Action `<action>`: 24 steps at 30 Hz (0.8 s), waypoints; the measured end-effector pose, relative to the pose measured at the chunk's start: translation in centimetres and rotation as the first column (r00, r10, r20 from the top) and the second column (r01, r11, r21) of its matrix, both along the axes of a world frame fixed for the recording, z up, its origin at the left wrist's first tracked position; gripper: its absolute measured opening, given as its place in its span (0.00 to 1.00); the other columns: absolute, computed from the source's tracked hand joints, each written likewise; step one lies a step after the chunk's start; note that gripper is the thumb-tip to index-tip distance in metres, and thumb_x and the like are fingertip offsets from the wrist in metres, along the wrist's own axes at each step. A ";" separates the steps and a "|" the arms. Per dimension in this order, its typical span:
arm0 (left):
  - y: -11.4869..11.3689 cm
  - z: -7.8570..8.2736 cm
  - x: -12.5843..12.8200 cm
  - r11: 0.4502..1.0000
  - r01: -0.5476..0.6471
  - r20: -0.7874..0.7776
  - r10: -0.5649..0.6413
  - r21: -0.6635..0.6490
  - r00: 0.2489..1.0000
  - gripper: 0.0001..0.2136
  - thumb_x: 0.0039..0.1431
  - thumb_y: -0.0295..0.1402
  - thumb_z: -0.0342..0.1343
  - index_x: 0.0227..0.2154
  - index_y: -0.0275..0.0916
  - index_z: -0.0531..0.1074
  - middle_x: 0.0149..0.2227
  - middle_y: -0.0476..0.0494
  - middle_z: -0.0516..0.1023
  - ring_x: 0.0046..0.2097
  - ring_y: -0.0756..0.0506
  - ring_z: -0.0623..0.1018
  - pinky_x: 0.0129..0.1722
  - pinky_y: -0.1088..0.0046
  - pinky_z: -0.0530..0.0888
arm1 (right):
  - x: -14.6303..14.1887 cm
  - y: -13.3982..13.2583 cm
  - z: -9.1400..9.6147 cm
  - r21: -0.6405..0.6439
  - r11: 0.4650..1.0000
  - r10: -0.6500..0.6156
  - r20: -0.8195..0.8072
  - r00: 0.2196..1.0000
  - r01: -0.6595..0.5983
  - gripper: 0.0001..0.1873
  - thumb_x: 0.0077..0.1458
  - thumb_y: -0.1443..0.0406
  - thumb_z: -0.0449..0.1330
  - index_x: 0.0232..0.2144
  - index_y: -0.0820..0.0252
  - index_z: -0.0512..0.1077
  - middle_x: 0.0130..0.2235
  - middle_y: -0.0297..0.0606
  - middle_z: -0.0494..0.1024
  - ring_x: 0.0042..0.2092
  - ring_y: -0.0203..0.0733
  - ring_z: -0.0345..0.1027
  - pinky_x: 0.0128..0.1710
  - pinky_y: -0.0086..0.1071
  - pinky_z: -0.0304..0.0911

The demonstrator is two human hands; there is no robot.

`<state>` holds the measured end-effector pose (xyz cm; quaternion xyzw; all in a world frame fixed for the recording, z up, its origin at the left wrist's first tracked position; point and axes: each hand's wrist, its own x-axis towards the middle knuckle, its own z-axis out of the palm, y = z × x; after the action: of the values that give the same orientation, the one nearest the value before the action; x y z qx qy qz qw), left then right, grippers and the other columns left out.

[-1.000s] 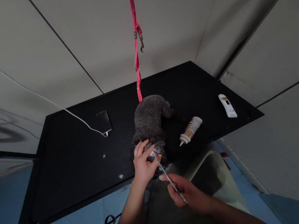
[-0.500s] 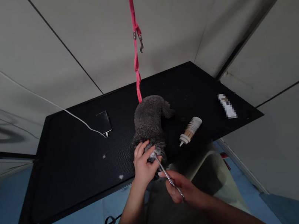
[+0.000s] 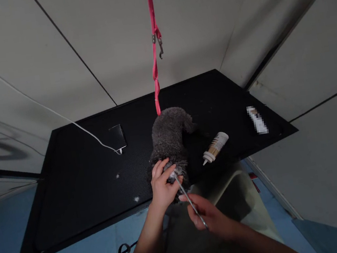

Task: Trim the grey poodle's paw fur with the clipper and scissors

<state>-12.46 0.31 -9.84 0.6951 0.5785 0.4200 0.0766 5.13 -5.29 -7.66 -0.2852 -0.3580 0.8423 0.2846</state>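
A grey, curly-coated dog (image 3: 170, 137) is on the black table, its head end toward me at the near edge. My left hand (image 3: 164, 186) is closed on the dog's ear (image 3: 178, 170), fingers and thumb around a patch of white powder. In my right hand (image 3: 205, 212) are slim metal forceps (image 3: 188, 197), slanting up and left. Their tip touches the whitened spot between my left fingers; whether the jaws are closed is too small to see. The dog's face is hidden below my hands.
A pink strap (image 3: 154, 65) with a metal clip hangs down to the dog. On the black table (image 3: 79, 190) lie a squeeze bottle (image 3: 216, 147), a blurred white item (image 3: 257, 120) and a phone (image 3: 117, 137) on a white cable (image 3: 55, 113). White tufts dot the mat.
The view has shifted very slightly. Both hands, the forceps and the dog hold almost the same positions.
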 end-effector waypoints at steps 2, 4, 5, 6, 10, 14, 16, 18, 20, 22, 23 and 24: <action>0.0 -0.1 0.0 1.000 0.003 0.000 -0.003 -0.001 1.000 0.14 0.50 0.33 0.61 0.42 0.41 0.74 0.53 0.41 0.70 0.57 0.39 0.65 0.56 0.53 0.65 | 0.1 -0.3 0.4 0.013 1.000 0.025 0.032 0.999 -0.025 0.26 0.47 0.60 0.66 0.49 0.57 0.66 0.24 0.24 0.64 0.22 0.24 0.53 0.21 0.23 0.49; 0.0 -0.1 0.0 1.000 0.003 0.001 -0.003 0.000 1.000 0.15 0.50 0.34 0.61 0.42 0.42 0.74 0.53 0.41 0.70 0.57 0.38 0.65 0.56 0.53 0.65 | 0.4 -0.4 0.4 -0.028 0.999 0.021 -0.010 1.000 -0.021 0.26 0.48 0.59 0.66 0.48 0.56 0.66 0.23 0.23 0.63 0.20 0.24 0.51 0.20 0.22 0.47; 0.0 -0.2 -0.1 1.000 0.004 0.001 -0.004 0.001 1.000 0.15 0.50 0.34 0.61 0.42 0.42 0.74 0.53 0.41 0.70 0.57 0.38 0.65 0.56 0.52 0.65 | 0.5 -0.4 0.2 -0.061 0.998 0.010 -0.059 0.998 -0.013 0.26 0.47 0.58 0.66 0.48 0.56 0.66 0.23 0.23 0.63 0.19 0.24 0.50 0.18 0.22 0.46; 0.0 -0.2 -0.1 1.000 0.007 0.001 -0.007 0.001 1.000 0.15 0.50 0.34 0.61 0.42 0.42 0.74 0.53 0.41 0.70 0.57 0.38 0.65 0.56 0.52 0.65 | 0.5 -0.3 0.0 -0.101 0.995 -0.004 -0.111 0.994 -0.007 0.25 0.47 0.56 0.65 0.47 0.56 0.66 0.22 0.23 0.63 0.18 0.23 0.48 0.17 0.23 0.45; -0.1 0.0 0.1 1.000 0.016 -0.005 -0.015 0.011 1.000 0.15 0.49 0.33 0.61 0.42 0.42 0.74 0.53 0.41 0.69 0.57 0.38 0.65 0.55 0.53 0.65 | 0.5 0.3 -0.3 -0.227 0.974 -0.030 -0.215 0.976 -0.020 0.24 0.49 0.55 0.64 0.46 0.55 0.67 0.22 0.24 0.64 0.16 0.23 0.45 0.16 0.23 0.46; -0.2 0.0 0.2 1.000 0.013 -0.020 -0.013 0.017 1.000 0.15 0.49 0.32 0.61 0.42 0.41 0.74 0.53 0.40 0.70 0.57 0.38 0.65 0.55 0.52 0.66 | 0.2 0.8 0.7 -0.254 0.967 -0.035 -0.166 0.985 -0.009 0.26 0.46 0.59 0.66 0.47 0.55 0.66 0.21 0.21 0.62 0.15 0.23 0.44 0.15 0.22 0.44; -0.3 0.0 0.2 1.000 0.009 -0.026 -0.008 0.019 1.000 0.15 0.49 0.32 0.61 0.42 0.42 0.74 0.53 0.40 0.70 0.56 0.38 0.66 0.55 0.52 0.66 | 0.3 0.7 1.1 -0.234 0.972 -0.019 -0.108 0.994 -0.007 0.27 0.46 0.60 0.66 0.48 0.55 0.65 0.21 0.20 0.61 0.15 0.22 0.45 0.15 0.22 0.43; -0.3 0.0 0.2 1.000 0.003 -0.024 -0.003 0.022 1.000 0.14 0.50 0.33 0.61 0.42 0.42 0.74 0.53 0.40 0.70 0.56 0.38 0.66 0.54 0.52 0.66 | 0.6 0.4 1.2 -0.212 0.977 -0.007 -0.045 0.999 -0.002 0.26 0.47 0.60 0.65 0.48 0.56 0.65 0.21 0.20 0.61 0.15 0.22 0.47 0.16 0.22 0.44; -0.3 -0.1 0.2 1.000 0.001 -0.019 -0.001 0.024 1.000 0.14 0.50 0.34 0.61 0.42 0.42 0.74 0.53 0.41 0.70 0.56 0.38 0.66 0.55 0.52 0.66 | 0.9 0.1 1.2 -0.193 0.981 0.004 0.000 1.000 -0.004 0.25 0.48 0.61 0.64 0.48 0.57 0.65 0.20 0.20 0.61 0.15 0.22 0.47 0.16 0.22 0.45; -0.2 -0.1 0.2 1.000 0.003 -0.019 -0.003 0.022 1.000 0.14 0.50 0.34 0.61 0.42 0.42 0.74 0.53 0.41 0.70 0.56 0.38 0.66 0.55 0.52 0.66 | 1.1 0.1 1.1 -0.176 0.984 0.011 0.030 0.999 -0.005 0.25 0.47 0.61 0.64 0.48 0.57 0.64 0.20 0.20 0.61 0.15 0.22 0.47 0.16 0.21 0.44; -0.3 -0.1 0.3 1.000 0.005 -0.022 -0.004 0.021 1.000 0.14 0.50 0.34 0.61 0.42 0.42 0.74 0.53 0.41 0.70 0.56 0.38 0.66 0.55 0.52 0.66 | 1.2 0.2 1.1 -0.168 0.986 0.010 0.041 0.999 -0.003 0.25 0.46 0.61 0.64 0.48 0.58 0.64 0.19 0.20 0.61 0.15 0.23 0.47 0.15 0.21 0.43; -0.3 -0.1 0.3 1.000 0.006 -0.026 -0.006 0.020 1.000 0.14 0.50 0.35 0.61 0.42 0.42 0.74 0.53 0.41 0.70 0.56 0.38 0.66 0.55 0.52 0.66 | 1.2 0.3 1.2 -0.164 0.986 0.005 0.048 0.999 0.003 0.25 0.46 0.61 0.63 0.47 0.59 0.64 0.19 0.20 0.62 0.15 0.23 0.47 0.15 0.21 0.41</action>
<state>-12.20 0.05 -9.90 0.7029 0.5731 0.4165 0.0631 6.33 -4.97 -6.48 -0.3279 -0.2944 0.8619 0.2507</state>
